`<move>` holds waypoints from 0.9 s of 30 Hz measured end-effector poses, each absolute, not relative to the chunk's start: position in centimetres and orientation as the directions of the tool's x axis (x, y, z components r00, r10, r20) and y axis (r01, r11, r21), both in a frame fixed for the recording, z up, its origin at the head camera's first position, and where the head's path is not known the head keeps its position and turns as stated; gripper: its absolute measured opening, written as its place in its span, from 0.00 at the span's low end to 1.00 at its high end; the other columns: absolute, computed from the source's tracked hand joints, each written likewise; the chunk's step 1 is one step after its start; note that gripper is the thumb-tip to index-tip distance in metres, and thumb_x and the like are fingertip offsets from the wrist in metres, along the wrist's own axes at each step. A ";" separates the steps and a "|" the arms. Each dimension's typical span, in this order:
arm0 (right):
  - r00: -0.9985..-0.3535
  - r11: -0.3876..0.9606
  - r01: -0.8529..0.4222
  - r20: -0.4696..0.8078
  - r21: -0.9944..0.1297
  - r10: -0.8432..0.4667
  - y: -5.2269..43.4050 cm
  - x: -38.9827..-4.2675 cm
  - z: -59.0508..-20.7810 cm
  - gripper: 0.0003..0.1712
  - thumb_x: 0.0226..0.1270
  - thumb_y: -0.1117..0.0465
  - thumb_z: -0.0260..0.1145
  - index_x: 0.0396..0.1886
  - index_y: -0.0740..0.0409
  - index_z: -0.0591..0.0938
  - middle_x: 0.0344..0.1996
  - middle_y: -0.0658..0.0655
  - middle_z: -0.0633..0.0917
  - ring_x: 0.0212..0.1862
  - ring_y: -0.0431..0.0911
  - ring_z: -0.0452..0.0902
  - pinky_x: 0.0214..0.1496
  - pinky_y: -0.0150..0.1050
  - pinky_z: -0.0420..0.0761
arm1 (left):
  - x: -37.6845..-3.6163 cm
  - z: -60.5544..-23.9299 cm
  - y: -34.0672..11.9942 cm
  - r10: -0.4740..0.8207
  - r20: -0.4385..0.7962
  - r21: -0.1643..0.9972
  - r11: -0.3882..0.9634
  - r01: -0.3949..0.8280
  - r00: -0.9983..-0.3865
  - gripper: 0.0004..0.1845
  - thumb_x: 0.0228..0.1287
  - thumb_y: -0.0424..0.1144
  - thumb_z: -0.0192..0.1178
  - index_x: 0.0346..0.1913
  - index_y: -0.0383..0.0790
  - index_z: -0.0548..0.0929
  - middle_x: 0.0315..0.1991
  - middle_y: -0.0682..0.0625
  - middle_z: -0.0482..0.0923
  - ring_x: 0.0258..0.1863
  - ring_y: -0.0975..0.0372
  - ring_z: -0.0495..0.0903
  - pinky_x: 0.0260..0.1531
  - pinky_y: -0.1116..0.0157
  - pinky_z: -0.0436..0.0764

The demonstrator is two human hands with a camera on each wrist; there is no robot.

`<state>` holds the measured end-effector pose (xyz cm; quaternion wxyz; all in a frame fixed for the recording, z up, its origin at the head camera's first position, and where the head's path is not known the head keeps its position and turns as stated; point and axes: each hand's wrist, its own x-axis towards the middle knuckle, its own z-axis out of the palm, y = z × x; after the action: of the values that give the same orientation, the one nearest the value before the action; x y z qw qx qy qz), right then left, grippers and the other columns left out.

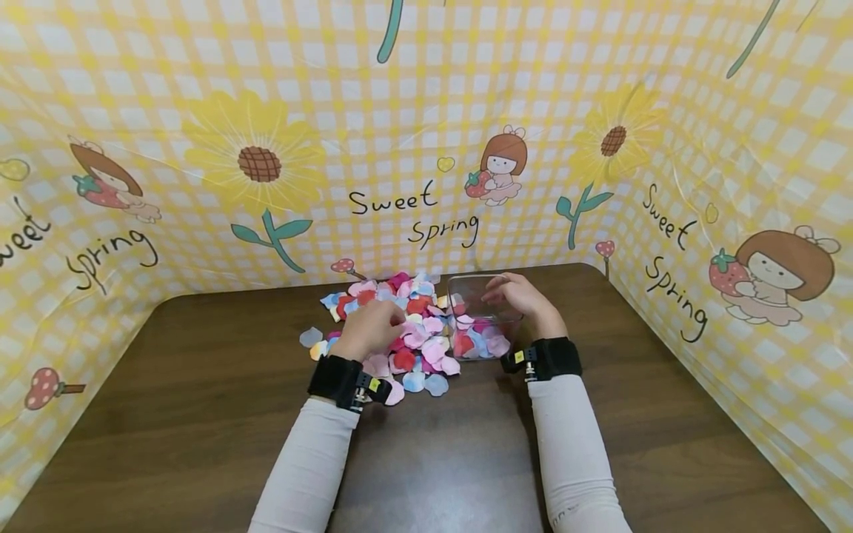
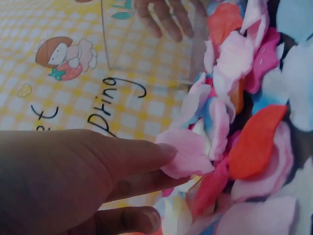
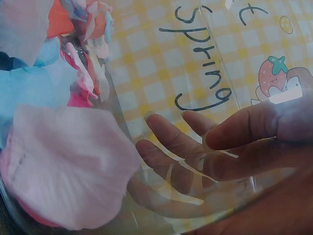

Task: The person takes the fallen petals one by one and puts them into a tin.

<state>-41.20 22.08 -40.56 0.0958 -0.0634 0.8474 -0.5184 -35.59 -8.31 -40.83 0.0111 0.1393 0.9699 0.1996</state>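
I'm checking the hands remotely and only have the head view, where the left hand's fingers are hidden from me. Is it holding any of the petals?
Observer: Yes. In the left wrist view the left hand pinches a pink petal at the edge of the petal pile.
Operator: And the right hand, is it inside the box or outside?
Observer: The right wrist view shows the fingers of the right hand through the wall of the clear box, curled round its far side.
Operator: Anything in the box yet?
Observer: Yes, that same view shows a large pink petal lying against the inside of the wall.
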 end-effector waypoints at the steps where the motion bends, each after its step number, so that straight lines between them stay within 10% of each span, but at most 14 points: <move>1: -0.974 0.456 -0.010 -0.096 -0.890 -0.208 22.1 -41.1 -40.6 0.24 0.72 0.67 0.43 0.62 0.69 0.74 0.57 0.69 0.83 0.63 0.62 0.76 0.68 0.61 0.69 | -35.5 -40.8 -8.5 0.269 0.043 0.400 0.878 0.263 -0.962 0.12 0.70 0.43 0.66 0.51 0.43 0.90 0.47 0.47 0.87 0.41 0.54 0.81 0.43 0.52 0.79; 21: -0.973 0.448 -0.008 -0.095 -0.894 -0.208 21.8 -40.9 -40.2 0.24 0.73 0.66 0.42 0.62 0.71 0.74 0.57 0.71 0.82 0.63 0.63 0.76 0.68 0.61 0.69 | -33.9 -36.3 -8.6 0.217 0.361 0.429 0.825 0.368 -0.907 0.10 0.69 0.42 0.67 0.49 0.44 0.91 0.50 0.48 0.88 0.45 0.52 0.84 0.39 0.51 0.77; 27: -0.972 0.446 -0.010 -0.096 -0.895 -0.214 22.0 -40.9 -40.2 0.24 0.73 0.67 0.42 0.62 0.70 0.74 0.58 0.71 0.82 0.63 0.64 0.75 0.69 0.61 0.68 | -32.6 -35.6 -5.7 0.296 0.495 0.355 0.790 0.501 -0.817 0.11 0.68 0.46 0.69 0.47 0.46 0.92 0.40 0.50 0.89 0.31 0.57 0.82 0.24 0.62 0.70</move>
<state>-40.88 22.01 -40.24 0.0979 -0.0661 0.8447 -0.5221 -32.57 -5.73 -35.59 -0.2117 0.2159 0.9220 0.2420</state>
